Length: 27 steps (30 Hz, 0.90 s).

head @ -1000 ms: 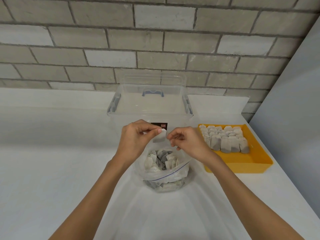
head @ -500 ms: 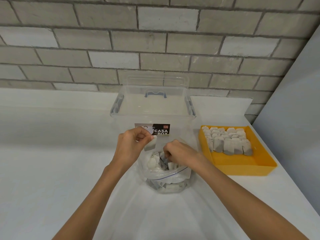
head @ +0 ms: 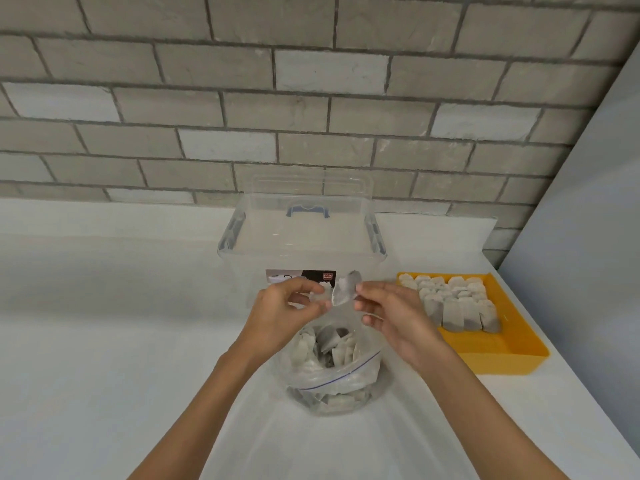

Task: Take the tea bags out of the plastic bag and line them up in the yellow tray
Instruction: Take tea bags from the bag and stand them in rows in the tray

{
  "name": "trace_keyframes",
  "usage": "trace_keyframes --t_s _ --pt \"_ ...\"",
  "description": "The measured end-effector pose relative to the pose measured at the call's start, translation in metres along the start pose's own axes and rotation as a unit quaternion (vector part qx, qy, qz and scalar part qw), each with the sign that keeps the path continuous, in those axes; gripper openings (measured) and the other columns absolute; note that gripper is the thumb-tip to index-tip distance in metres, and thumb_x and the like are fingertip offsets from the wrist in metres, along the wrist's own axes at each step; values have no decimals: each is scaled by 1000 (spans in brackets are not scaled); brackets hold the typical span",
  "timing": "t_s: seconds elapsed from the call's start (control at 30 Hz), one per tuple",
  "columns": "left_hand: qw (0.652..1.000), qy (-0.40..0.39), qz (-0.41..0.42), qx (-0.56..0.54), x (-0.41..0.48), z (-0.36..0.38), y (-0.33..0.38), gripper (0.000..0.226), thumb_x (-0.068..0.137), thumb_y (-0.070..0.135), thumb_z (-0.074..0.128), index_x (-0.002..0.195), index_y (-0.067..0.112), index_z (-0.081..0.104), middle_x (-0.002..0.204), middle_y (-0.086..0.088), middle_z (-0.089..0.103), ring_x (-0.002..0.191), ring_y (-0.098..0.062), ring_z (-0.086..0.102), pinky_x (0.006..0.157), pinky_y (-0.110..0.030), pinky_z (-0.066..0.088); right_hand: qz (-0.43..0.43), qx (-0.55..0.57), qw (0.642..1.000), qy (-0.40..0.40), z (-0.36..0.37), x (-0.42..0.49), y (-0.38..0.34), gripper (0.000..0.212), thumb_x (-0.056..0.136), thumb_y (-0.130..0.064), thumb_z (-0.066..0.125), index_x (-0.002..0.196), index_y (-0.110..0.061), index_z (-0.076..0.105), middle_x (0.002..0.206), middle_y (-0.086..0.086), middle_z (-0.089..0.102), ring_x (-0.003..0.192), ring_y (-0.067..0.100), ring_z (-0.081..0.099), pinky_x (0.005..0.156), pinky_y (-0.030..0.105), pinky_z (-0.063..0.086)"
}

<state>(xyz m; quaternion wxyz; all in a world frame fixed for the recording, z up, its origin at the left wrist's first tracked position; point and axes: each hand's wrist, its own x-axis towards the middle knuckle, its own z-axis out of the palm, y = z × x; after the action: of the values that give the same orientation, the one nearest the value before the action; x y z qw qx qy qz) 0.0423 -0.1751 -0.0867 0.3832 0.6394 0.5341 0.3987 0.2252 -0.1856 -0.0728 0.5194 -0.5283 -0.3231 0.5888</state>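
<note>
A clear zip plastic bag (head: 349,377) stands open on the white counter in front of me, with several grey-white tea bags (head: 325,344) inside. Just above its mouth my left hand (head: 282,315) and my right hand (head: 393,320) meet. Between their fingertips is a tea bag (head: 346,289), pinched by my right thumb and forefinger. My left fingers pinch a pale tea bag (head: 320,298) right beside it. The yellow tray (head: 505,351) lies to the right, with rows of tea bags (head: 453,303) standing in its far half.
A clear lidded storage box (head: 301,237) with a blue handle stands directly behind the bag, against the brick wall. A grey panel (head: 581,237) bounds the counter on the right, just past the tray. The white counter (head: 104,323) stretches out to the left.
My right hand dipped into the bag and came back up with a tea bag, which it now holds next to the one in my left hand.
</note>
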Motion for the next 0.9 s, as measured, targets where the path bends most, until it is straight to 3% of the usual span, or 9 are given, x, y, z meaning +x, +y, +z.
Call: trace_keyframes --t_s 0.23,0.33,0.4,0.5,0.6,0.67,0.73,0.83,0.9 --pt "995 -51 44 -74 1 27 27 26 71 30 82 95 31 72 98 22 69 89 -1 65 84 -23 51 127 251 960 0 1 -16 -7 15 90 -2 57 76 1 63 58 11 63 42 11 57 38 15 45" --pt "996 -43 70 -45 1 39 29 24 73 29 81 95 30 71 95 20 70 88 0 65 85 -26 50 141 279 950 2 -6 -19 -10 14 89 -3 58 77 2 63 59 12 64 42 13 59 39 15 46" --pt "995 -21 78 -66 3 46 33 14 78 26 77 91 22 73 88 9 73 83 -10 68 81 -31 54 141 274 951 -6 -13 -21 -11 13 89 -2 58 78 1 63 62 11 67 48 12 63 40 15 46" --pt "991 -13 83 -105 7 55 44 10 85 21 71 83 11 73 78 -6 73 74 -19 67 75 -31 51 120 202 972 -22 -28 -20 -14 7 88 -6 61 84 -2 66 71 10 68 53 11 63 43 18 48" --pt "994 -36 74 -68 18 62 56 12 85 21 71 77 12 72 75 -6 71 67 -12 61 70 -30 47 2 9 999 40 -48 -12 -19 3 87 -13 66 88 -10 65 80 6 67 60 12 59 49 25 45" --pt "996 -57 73 -19 27 67 63 10 83 22 72 76 15 72 74 0 72 70 -14 66 73 -32 51 -115 -125 982 88 -61 -7 -31 9 85 -19 69 94 -17 65 83 1 65 65 11 58 54 26 44" --pt "993 -79 81 27 35 74 71 8 83 23 73 77 17 73 73 3 72 72 -15 68 73 -32 51 -214 -214 951 66 -74 -3 -47 14 84 -23 70 99 -23 68 86 -3 68 73 9 61 62 24 48" --pt "988 -100 97 61 44 84 82 9 81 26 74 79 17 73 69 8 70 64 -8 64 66 -25 47 -279 -294 914 7 -88 2 -63 10 83 -20 71 91 -25 73 85 -7 72 78 9 64 71 27 52" --pt "988 -101 98 65 48 90 87 9 80 28 76 82 19 74 76 6 73 70 -11 67 69 -26 49 -299 -318 900 9 -98 5 -71 8 83 -17 71 86 -24 75 82 -9 73 76 7 64 70 21 51"
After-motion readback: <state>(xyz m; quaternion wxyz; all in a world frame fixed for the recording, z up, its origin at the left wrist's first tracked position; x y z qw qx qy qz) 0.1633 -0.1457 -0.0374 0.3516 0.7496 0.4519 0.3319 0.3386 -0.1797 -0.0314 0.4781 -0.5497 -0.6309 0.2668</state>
